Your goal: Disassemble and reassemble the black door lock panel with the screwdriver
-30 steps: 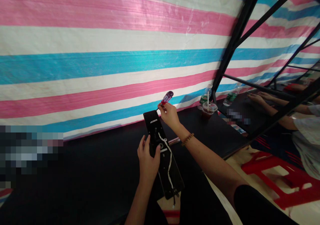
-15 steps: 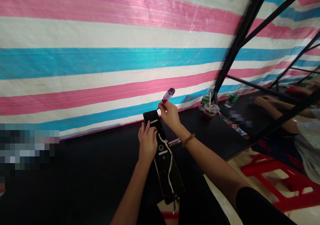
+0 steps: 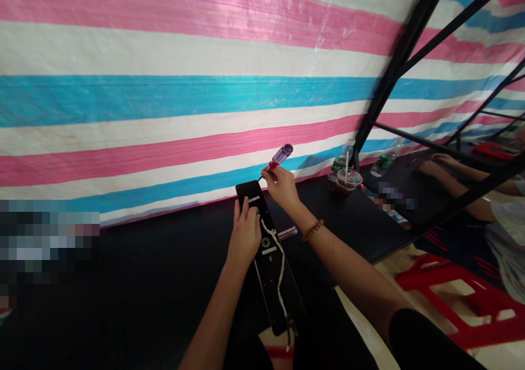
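A long black panel (image 3: 275,282), perhaps a smart lock's back, lies tilted over the table's front edge. A white cable (image 3: 281,271) runs down its face and hangs past the lower end. My left hand (image 3: 245,233) rests on the upper left part, fingers stretched out and the thumb by a small hole. With my right hand (image 3: 283,186) I pinch a screwdriver (image 3: 281,154) with a clear purple handle and red collar. Its shaft points down left to the panel's upper right edge; whether the tip touches a screw is too small to tell.
A pinkish, slim packet (image 3: 287,232) lies right of the panel on the black table (image 3: 164,271). Further right stand a drink cup (image 3: 348,183) with a straw and a water bottle (image 3: 338,165). Beyond the black frame (image 3: 394,74), another person's arms (image 3: 459,178) rest near a red stool (image 3: 459,299).
The screwdriver handle has tilted slightly to the right in my right hand. My left hand's fingers have shifted slightly on the panel. The view has moved a little.
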Demonstrator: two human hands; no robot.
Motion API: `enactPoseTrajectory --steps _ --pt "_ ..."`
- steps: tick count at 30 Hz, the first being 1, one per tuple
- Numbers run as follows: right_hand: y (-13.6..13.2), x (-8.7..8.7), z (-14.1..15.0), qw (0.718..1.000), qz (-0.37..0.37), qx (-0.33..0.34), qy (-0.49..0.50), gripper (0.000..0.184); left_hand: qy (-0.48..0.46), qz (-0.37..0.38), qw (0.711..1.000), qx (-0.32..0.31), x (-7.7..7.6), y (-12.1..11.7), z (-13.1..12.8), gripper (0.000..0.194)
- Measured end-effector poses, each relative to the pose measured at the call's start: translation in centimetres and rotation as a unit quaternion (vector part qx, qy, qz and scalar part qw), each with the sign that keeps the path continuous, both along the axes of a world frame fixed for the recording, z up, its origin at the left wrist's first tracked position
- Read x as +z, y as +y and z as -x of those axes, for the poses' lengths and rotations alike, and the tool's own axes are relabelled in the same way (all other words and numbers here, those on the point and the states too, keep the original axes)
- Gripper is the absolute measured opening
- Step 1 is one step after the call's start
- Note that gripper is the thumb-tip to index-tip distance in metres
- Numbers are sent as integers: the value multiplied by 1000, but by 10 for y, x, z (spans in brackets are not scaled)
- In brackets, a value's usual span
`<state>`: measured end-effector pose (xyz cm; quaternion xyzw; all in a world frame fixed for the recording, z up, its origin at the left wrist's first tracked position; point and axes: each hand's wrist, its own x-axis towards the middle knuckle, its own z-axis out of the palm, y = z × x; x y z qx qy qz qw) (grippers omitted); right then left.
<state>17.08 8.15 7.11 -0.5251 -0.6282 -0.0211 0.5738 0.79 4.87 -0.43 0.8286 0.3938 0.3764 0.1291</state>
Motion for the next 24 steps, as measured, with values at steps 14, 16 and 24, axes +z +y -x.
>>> enactPoseTrajectory --steps 14,16,24 --pt "-6 -2 -1 1000 14 -12 4 21 -11 -7 1000 5 -4 -1 -1 19" --pt "-9 -2 -4 1000 21 -16 -12 23 -16 -7 1000 6 -5 -1 0 19" --pt "-10 -2 -8 997 48 -32 -50 22 -29 -4 1000 -1 -5 1 1 16"
